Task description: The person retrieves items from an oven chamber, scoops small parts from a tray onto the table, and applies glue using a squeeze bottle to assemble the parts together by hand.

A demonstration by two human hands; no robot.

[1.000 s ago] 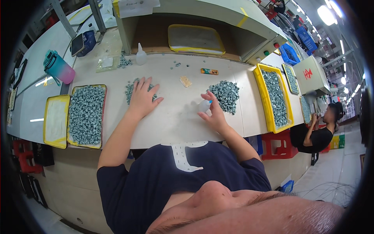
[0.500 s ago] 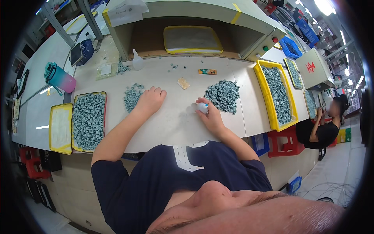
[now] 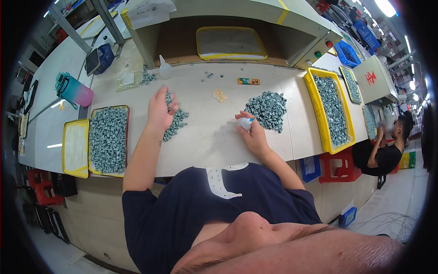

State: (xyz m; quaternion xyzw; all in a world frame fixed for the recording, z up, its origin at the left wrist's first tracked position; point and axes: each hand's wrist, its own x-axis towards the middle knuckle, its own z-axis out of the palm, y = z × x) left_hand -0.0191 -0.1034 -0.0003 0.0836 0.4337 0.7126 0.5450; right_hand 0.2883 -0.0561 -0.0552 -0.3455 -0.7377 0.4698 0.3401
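Shifted away from the bottle since the earlier frame, the left hand half curls around pebbles left of it; the right hand clasps that bottle, probably light, squeezable, best held mid-body. Likely hard, the pebbles suit cupping.

On the pale flat table, a mound of small grey-green chips lies right, left of a long yellow plastic bin; a second grey-green chip mound lies left.
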